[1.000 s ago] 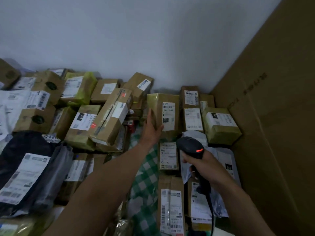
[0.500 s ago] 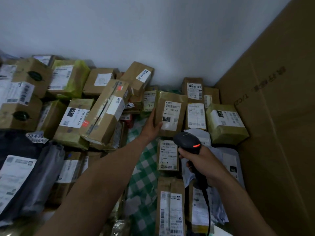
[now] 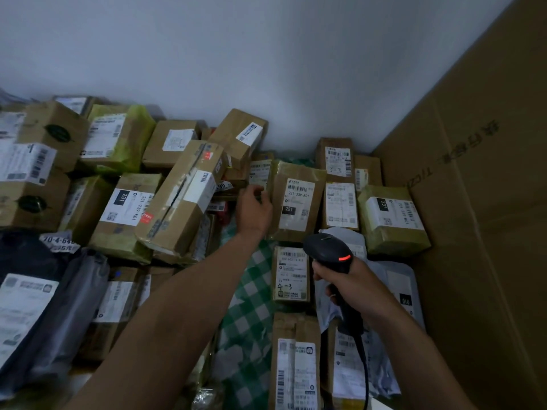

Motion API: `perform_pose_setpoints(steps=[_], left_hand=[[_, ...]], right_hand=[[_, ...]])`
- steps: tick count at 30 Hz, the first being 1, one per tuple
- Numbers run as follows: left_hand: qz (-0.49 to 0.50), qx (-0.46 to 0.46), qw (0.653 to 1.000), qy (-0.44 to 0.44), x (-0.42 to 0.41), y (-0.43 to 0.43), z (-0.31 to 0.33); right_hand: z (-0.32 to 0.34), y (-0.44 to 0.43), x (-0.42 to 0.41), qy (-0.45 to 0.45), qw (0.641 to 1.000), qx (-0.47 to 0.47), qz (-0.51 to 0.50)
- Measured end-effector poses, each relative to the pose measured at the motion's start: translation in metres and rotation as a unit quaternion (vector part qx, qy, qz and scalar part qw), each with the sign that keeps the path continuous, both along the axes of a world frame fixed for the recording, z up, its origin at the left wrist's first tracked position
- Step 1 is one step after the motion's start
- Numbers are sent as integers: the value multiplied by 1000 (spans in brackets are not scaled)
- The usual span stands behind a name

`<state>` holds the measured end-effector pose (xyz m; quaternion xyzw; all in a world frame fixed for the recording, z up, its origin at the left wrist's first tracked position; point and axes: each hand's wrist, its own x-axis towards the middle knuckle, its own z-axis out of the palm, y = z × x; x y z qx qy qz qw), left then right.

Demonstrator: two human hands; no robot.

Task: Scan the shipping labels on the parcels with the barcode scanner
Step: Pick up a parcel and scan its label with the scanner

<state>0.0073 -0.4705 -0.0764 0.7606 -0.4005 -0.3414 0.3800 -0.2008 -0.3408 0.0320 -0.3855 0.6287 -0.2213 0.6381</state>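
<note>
Two bare forearms were shown, uncovered as far as they could be followed. The left forearm (image 3: 177,306) was seen along most of its length, up to the left hand (image 3: 256,207). Less was seen of the right forearm (image 3: 414,350), which ended at the right hand (image 3: 346,279). Both hands were ungloved. A small pale spot was noted on one right finger; nail or ring could not be told.

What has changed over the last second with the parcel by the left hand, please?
The left hand tipped the tape-wrapped brown cardboard parcel rightwards and slid up its left edge; whether it still grips is unclear. The right hand kept gripping the black barcode scanner, red light on.
</note>
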Motion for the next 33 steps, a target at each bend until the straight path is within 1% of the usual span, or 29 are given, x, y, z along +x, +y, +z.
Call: perform_pose_setpoints(steps=[3, 4, 6, 8, 10, 14, 16, 17, 20, 21, 24, 27, 29, 31, 33], left_hand=[[4, 43, 999, 21, 4, -12, 7], [2, 40, 999, 20, 5, -15, 11], [-19, -28, 999, 6, 7, -21, 18], [-65, -88, 994, -12, 9, -34, 29], [-99, -97, 990, 5, 11, -57, 42], [-202, -24, 979, 11, 9, -112, 63], [-249, 35, 968, 8, 5, -130, 66], [-274, 69, 959, -5, 3, -136, 65], [-314, 147, 934, -91, 0, -147, 62], [-321, 170, 926, -104, 0, -148, 63], [-377, 242, 886, -123, 3, -141, 75], [-378, 267, 882, -95, 6, -137, 77], [-371, 263, 886, -90, 8, -135, 74], [-366, 290, 880, -82, 9, -137, 68], [-359, 295, 881, -93, 9, -138, 61]], right_hand=[[-1, -2, 2, -2, 1000, 0, 3], [-2, -2, 2, -3, 1000, -2, 5], [-2, -3, 2, -4, 1000, -4, 8], [-5, -4, 1, -1, 1000, -4, 10], [-8, -6, 0, -5, 1000, -3, 6], [-14, -13, -1, -13, 1000, 10, -3], [-19, -16, -2, -12, 1000, 12, 1], [-21, -17, -1, -12, 1000, 14, 4], [-25, -23, 1, -10, 1000, 25, 2], [-26, -26, 1, -9, 1000, 28, 1], [-28, -35, 1, -12, 999, 30, 5], [-28, -40, 1, -21, 999, 31, 2], [-29, -42, 1, -27, 999, 35, 0], [-30, -41, 1, -29, 999, 37, 4], [-30, -41, 0, -31, 999, 36, 7]])
